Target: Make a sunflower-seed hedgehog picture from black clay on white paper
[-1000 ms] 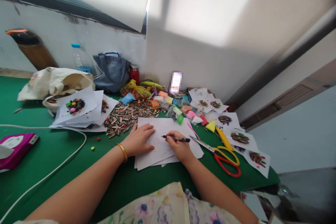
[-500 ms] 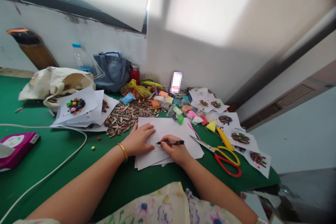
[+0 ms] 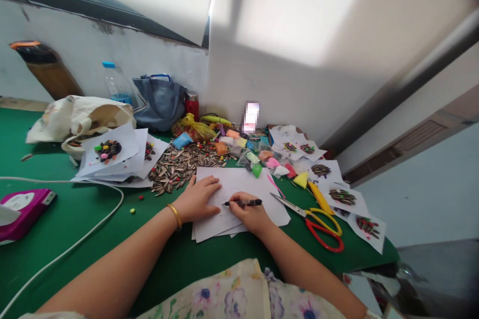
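Note:
White paper (image 3: pixel 209 227) lies in front of me in a small stack, with faint curved pen lines on the top sheet. My left hand (image 3: pixel 198 199) rests flat on its left side, fingers spread and holding nothing. A black pen (image 3: pixel 250 203) is gripped in my right hand (image 3: pixel 249 212), its tip at the sheet near the middle. Part of the drawing is hidden under the right hand. Right of the paper lie scissors (image 3: pixel 299 209) with one yellow and one red handle, blades apart, their tips at the sheet's edge.
Sunflower seeds (image 3: pixel 175 167) are heaped behind the paper, beside bags of coloured clay (image 3: pixel 256 169). Seed-and-clay pictures lie on sheets at left (image 3: pixel 127 144) and right (image 3: pixel 361 202). A yellow cutter (image 3: pixel 320 198) is near the scissors. A white cable (image 3: pixel 93 229) crosses the green table (image 3: pixel 157 274).
Both hands stay almost in place. The pen has barely shifted at the sheet, and the table's things lie as before.

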`<state>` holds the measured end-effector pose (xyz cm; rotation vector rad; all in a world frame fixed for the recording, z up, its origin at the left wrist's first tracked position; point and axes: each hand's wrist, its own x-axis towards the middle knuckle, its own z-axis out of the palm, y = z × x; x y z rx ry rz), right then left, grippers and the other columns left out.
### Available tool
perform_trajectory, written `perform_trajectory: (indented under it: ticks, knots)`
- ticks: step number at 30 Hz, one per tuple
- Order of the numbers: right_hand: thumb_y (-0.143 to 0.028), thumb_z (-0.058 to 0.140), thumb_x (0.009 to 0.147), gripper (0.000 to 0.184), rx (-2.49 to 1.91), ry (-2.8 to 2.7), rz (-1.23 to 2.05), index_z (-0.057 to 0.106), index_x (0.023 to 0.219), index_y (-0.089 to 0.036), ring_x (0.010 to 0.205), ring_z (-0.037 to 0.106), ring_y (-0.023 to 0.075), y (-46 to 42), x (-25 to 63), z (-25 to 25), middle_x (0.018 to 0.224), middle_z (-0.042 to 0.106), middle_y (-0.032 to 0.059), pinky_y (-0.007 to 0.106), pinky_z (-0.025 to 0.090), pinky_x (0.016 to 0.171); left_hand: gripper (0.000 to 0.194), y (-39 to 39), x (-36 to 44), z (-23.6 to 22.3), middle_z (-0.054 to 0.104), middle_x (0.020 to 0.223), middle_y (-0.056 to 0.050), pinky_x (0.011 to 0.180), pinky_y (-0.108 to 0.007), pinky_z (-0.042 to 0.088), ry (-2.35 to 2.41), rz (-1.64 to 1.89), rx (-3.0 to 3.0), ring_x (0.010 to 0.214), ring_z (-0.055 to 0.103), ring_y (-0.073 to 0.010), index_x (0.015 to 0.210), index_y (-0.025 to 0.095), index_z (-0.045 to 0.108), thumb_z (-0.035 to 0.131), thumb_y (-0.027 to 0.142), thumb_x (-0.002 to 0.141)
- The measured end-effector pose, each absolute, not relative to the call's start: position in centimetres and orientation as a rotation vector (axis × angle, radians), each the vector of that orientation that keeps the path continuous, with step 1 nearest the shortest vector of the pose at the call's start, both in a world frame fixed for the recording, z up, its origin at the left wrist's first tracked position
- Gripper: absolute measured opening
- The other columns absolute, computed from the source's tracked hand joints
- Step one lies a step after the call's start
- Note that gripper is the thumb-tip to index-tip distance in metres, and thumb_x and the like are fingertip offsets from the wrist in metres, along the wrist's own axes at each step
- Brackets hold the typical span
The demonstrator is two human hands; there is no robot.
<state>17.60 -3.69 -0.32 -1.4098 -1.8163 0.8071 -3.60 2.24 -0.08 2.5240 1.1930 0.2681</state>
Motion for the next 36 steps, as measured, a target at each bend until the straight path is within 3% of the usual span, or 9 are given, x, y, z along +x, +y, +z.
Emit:
perform_trajectory:
  ticks: [9,18,36]
  knots:
    - [-0.028,0.054,0.085,0.014,-1.397,-1.712,0.788,0.066,0.085,-0.021,0.08,0.063,0.0169,-3.6,17.9,-0.5,0.082,0.069,0.0004,0.028,0.047,0.076,0.07,2.2,-3.5,0.1,0.041,0.148,-0.008,0.114,-0.062,0.002,1.191,0.26,2.518,0.139,0.03,-0.0313,0.135,0.028,0.048,0.067,0.051,0.071]
    - [-0.033,0.053,0.083,0.016,-1.528,-1.47,0.797,0.061,0.083,-0.02,0.071,0.065,0.0177,-4.0,20.6,-0.2,0.074,0.068,0.0015,0.028,0.049,0.066,0.071,2.2,-3.6,0.2,0.041,0.148,-0.009,0.113,-0.063,0.001,1.185,0.25,2.518,0.139,0.03,-0.0326,0.135,0.028,0.048,0.067,0.05,0.071]
    - [-0.03,0.052,0.085,0.016,-1.508,-1.709,0.715,0.066,0.085,-0.021,0.075,0.062,0.0178,-4.9,19.5,-0.9,0.079,0.068,0.0017,0.028,0.048,0.069,0.07,2.1,-3.5,0.3,0.039,0.149,-0.009,0.113,-0.062,0.0,1.19,0.24,2.515,0.14,0.028,-0.0318,0.135,0.027,0.048,0.067,0.048,0.071]
